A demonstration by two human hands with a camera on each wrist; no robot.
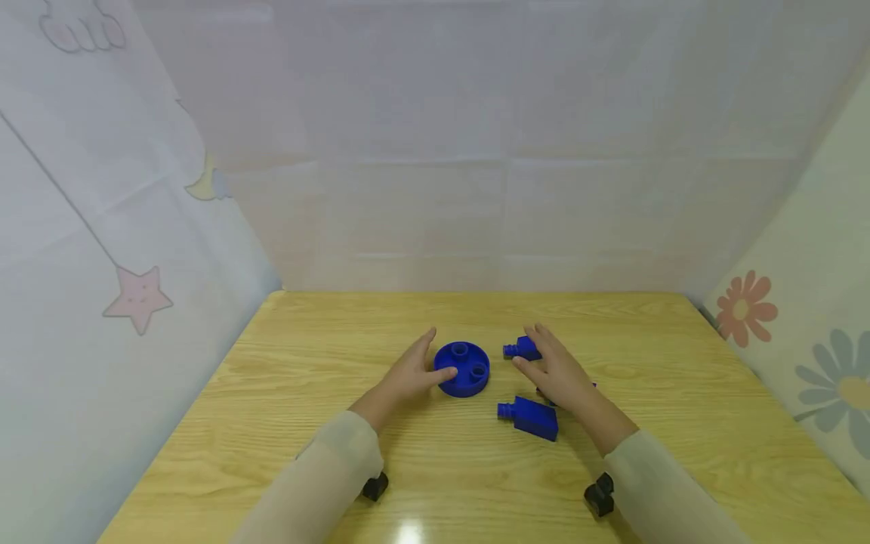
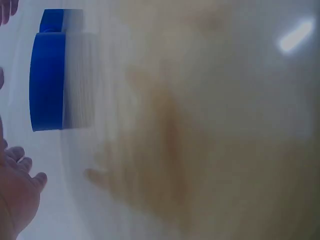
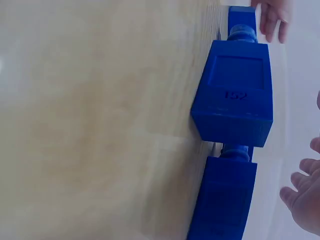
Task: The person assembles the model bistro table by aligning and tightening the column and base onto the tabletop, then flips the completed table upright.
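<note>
The left hand (image 1: 408,375) rests on the wooden table (image 1: 306,393) with fingers straight and slightly apart; the fingertips touch the near-left rim of the round blue disc (image 1: 462,368). The right hand (image 1: 559,374) lies open, fingers extended, with the fingertips just beside a small blue plug piece (image 1: 522,348). A second blue block (image 1: 532,416) lies near the heel of that hand, and a third piece is mostly hidden beneath the palm.

Risk: neither hand encloses a part. A straight-fingered push may slide the disc away from the fingertips. The right palm may drag or knock the hidden piece. The small plug piece may roll off its narrow neck if nudged sideways.
</note>
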